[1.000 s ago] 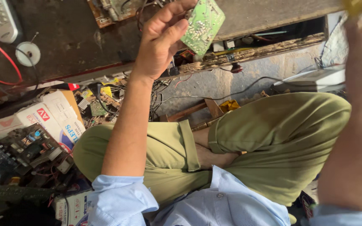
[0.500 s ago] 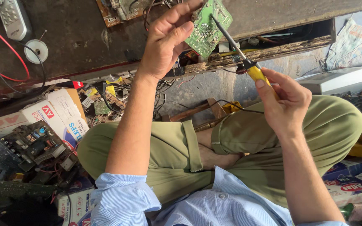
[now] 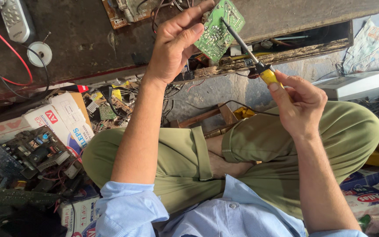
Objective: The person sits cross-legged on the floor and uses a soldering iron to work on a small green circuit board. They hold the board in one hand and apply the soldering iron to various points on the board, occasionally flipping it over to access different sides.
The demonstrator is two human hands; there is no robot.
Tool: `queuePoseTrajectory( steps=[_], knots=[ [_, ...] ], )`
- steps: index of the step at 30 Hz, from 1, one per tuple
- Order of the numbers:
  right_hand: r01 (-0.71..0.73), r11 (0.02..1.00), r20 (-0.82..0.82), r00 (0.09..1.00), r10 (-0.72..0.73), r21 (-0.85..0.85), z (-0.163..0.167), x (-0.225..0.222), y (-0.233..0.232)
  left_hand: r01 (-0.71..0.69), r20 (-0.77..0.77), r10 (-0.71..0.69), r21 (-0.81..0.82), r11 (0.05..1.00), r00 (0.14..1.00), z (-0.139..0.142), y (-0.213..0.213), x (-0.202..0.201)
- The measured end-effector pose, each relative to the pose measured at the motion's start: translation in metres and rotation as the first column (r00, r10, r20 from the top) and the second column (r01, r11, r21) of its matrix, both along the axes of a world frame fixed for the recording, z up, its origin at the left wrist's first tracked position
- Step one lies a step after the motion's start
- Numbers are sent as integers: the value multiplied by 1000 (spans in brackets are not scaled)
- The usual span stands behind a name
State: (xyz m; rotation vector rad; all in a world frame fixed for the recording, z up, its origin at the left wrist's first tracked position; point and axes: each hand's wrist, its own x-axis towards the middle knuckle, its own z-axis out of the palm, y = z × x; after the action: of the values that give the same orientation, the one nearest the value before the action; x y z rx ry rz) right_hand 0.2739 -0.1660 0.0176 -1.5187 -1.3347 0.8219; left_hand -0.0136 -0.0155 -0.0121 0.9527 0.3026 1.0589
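Observation:
My left hand (image 3: 174, 44) holds a small green circuit board (image 3: 219, 27) up by its edge, solder side towards me. My right hand (image 3: 298, 102) grips a soldering iron (image 3: 254, 55) with a yellow handle; its thin metal tip rests on the board. Both hands are raised over my crossed legs in olive trousers (image 3: 259, 145). A dark worn workbench (image 3: 80, 44) lies behind the hands.
On the bench lie a grey remote (image 3: 16, 19), a white solder spool (image 3: 39, 53), red wires (image 3: 5, 72) and a brown circuit board (image 3: 128, 11). Below it sit cardboard boxes (image 3: 60, 120), heaped circuit boards (image 3: 23, 156) and cables. Printed packages (image 3: 369, 193) lie at the right.
My right hand came into view with the soldering iron and brought its tip onto the green board. The left hand has kept the board raised, shifting slightly.

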Motion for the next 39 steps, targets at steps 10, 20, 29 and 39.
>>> queuePoseTrajectory(
  steps=[10, 20, 29, 39],
  knots=[
    [-81, 993, -240, 969, 57, -90, -13, 4, 3, -64, -146, 75, 78, 995, 986, 0, -2, -2],
    [-178, 977, -356, 926, 126, -116, -19, 7, 13, -90, -224, 110, 98, 991, 968, 2, -5, -3],
    [-6, 1000, 427, 904, -2, 18, 63, -9, -18, -41, -99, 45, 43, 998, 994, 1, -2, -1],
    [267, 964, 460, 856, -237, 0, 105, 3, -5, -4, -10, 5, 104, 995, 1000, -1, 3, 1]
  ],
)
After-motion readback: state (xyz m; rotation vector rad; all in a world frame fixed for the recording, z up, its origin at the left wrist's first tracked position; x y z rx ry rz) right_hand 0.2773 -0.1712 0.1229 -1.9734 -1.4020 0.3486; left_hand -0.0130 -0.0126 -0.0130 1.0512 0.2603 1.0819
